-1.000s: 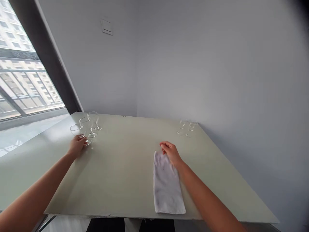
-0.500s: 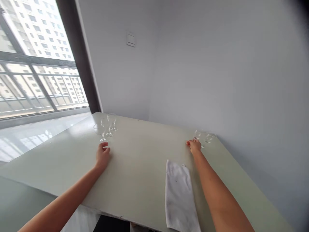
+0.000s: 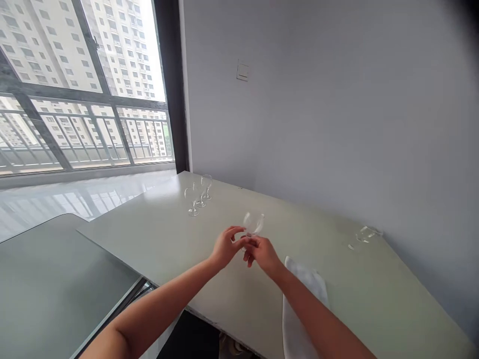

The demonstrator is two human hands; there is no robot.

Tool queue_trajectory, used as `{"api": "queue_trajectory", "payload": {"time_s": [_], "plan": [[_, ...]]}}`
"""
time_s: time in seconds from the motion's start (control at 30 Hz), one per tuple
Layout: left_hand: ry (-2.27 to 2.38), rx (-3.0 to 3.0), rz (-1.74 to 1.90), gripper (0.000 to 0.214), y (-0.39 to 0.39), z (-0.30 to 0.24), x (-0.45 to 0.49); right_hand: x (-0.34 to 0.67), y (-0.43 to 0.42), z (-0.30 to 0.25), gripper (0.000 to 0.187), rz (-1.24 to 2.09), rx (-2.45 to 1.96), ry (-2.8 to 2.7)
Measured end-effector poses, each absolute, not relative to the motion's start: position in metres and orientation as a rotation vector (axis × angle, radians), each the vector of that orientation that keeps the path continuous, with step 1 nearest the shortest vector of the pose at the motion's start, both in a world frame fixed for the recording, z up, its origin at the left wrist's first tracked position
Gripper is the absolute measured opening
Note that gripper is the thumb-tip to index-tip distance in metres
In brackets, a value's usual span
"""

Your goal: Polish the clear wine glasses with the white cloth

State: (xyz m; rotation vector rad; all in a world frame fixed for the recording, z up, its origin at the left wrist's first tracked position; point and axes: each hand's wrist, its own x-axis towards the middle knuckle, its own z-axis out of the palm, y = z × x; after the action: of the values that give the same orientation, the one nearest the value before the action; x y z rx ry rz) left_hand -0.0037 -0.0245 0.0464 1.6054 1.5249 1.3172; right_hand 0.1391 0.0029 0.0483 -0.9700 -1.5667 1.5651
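Note:
In front of me a clear stemmed wine glass (image 3: 254,222) is held up over the table, bowl upward. My right hand (image 3: 262,253) has its fingers closed on the stem below the bowl. From the left, my left hand (image 3: 228,245) meets it, thumb and fingers pinching the glass at the same spot; the fingers partly hide the stem and foot. A little farther off, three stemmed glasses (image 3: 193,203) stand upright in a row. On the far right another clear glass (image 3: 364,235) lies on its side near the wall.
A white cloth (image 3: 299,319) lies on the pale table (image 3: 232,289), partly under my right forearm. A lower grey surface (image 3: 67,279) adjoins at the left. Walls border the far and right sides, and a large window (image 3: 86,99) is at the left.
My right hand has moved from the glasses on the right to the middle, bringing one glass. My left hand has left the standing glasses and joined it. The view has turned left.

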Motion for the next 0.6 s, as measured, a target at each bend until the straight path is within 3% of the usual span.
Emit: {"api": "queue_trajectory", "payload": {"time_s": [0.17,0.37,0.6], "plan": [[1.52,1.393,1.322,0.032,-0.04,0.04,-0.004,0.123,-0.031,0.063,0.028,1.571,-0.945,-1.754],[1.806,1.136,1.528,0.037,-0.013,0.033,-0.096,0.179,-0.022,0.07,0.044,1.5,-1.203,-1.745],[1.986,1.083,1.504,0.043,0.002,0.027,-0.177,0.283,-0.005,0.038,0.034,1.378,-1.401,-1.302]]}}
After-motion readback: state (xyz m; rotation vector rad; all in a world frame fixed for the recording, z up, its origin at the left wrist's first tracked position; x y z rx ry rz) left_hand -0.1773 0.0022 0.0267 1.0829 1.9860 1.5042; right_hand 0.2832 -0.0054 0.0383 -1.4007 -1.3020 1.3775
